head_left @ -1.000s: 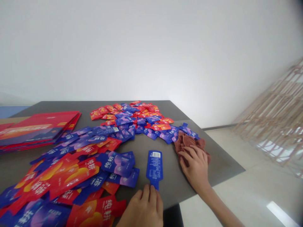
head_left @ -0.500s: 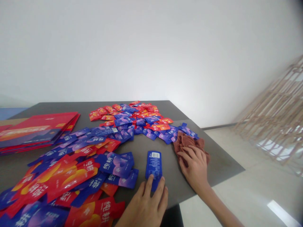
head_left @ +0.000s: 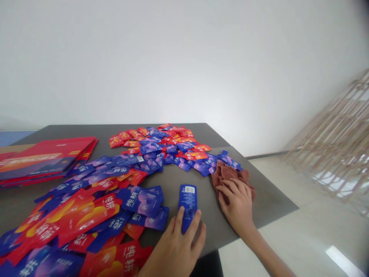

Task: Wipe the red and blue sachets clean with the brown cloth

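Note:
Flat on the table lies a single blue packet with a white barcode label at its far end. My left hand reaches over its near end, with fingers spread and two fingertips at the packet's side edges. To the right, my right hand rests on a crumpled brown cloth, its fingers curled over the folds. Left of my left hand is a loose pile of red and blue packets.
A second heap of red and blue packets lies farther back on the dark grey table. At the left is a stack of flat red printed bags or boxes. A leaning rack of thin slats stands beyond the table, at right.
My left hand has shifted slightly forward along the blue packet, its fingers now farther apart. My right hand and the cloth have stayed in place.

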Demonstrator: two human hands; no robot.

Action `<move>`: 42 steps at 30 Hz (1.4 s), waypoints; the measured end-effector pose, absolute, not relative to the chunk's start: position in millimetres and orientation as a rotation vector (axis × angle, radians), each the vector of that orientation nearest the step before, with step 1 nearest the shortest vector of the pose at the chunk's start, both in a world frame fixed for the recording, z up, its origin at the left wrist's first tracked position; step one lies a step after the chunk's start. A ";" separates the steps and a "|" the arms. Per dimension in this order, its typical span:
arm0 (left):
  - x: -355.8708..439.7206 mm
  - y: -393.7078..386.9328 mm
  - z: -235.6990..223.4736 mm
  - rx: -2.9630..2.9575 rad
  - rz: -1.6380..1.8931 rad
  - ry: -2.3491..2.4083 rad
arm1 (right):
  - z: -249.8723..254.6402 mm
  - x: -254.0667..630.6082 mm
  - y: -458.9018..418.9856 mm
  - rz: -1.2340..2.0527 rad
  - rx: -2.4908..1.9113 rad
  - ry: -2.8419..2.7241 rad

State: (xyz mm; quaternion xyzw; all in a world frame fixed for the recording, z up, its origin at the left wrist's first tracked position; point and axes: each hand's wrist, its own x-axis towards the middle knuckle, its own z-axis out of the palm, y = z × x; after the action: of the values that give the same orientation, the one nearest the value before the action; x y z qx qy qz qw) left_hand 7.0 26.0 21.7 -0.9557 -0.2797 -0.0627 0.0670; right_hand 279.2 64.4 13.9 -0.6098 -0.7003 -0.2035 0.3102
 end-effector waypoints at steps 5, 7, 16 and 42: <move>12.6 30.5 25.9 -3.030 -0.140 -0.890 | 14.4 278.6 63.9 -0.537 -1.606 -1.849; 16.3 31.3 31.9 -3.045 -0.061 -0.954 | 14.0 278.6 63.9 -0.537 -1.607 -1.848; 24.7 34.4 45.7 -3.113 0.054 -1.216 | 10.2 281.1 64.9 -0.551 -1.612 -1.856; 24.0 42.4 32.8 -3.048 -0.313 -1.252 | 10.9 280.5 65.1 -0.565 -1.614 -1.862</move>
State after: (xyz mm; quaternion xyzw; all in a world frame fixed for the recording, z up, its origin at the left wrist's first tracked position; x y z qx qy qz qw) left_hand 24.0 42.4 32.8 -0.9176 -0.3769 -0.0943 -0.0843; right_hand 280.5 65.1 10.9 -0.6086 -0.7021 -0.2130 0.3020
